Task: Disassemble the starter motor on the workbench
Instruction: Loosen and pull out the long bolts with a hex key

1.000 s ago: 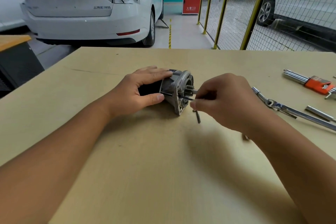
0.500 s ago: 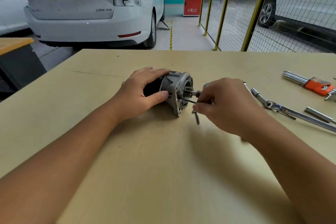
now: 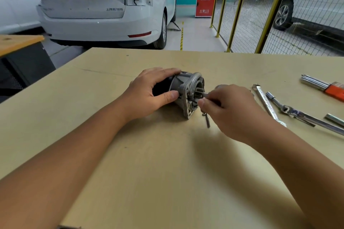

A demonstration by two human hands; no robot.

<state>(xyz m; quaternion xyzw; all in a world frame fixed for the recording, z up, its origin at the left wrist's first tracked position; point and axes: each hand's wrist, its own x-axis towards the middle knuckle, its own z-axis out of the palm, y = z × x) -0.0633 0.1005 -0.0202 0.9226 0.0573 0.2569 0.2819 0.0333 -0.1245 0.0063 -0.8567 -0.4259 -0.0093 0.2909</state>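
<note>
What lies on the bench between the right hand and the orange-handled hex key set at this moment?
In the head view, between the right hand and the hex key set lie a flat wrench and a socket wrench on the workbench.

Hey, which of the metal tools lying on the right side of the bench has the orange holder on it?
The hex key set, farthest right near the bench edge. Its keys are bundled in an orange holder; the wrench and the ratchet handle beside it are bare metal.

I log: tan bench (image 3: 167, 173); silver-and-black motor (image 3: 188, 91); orange-handled hex keys (image 3: 323, 86); white car (image 3: 104, 5); yellow fence posts (image 3: 268, 9).
</note>
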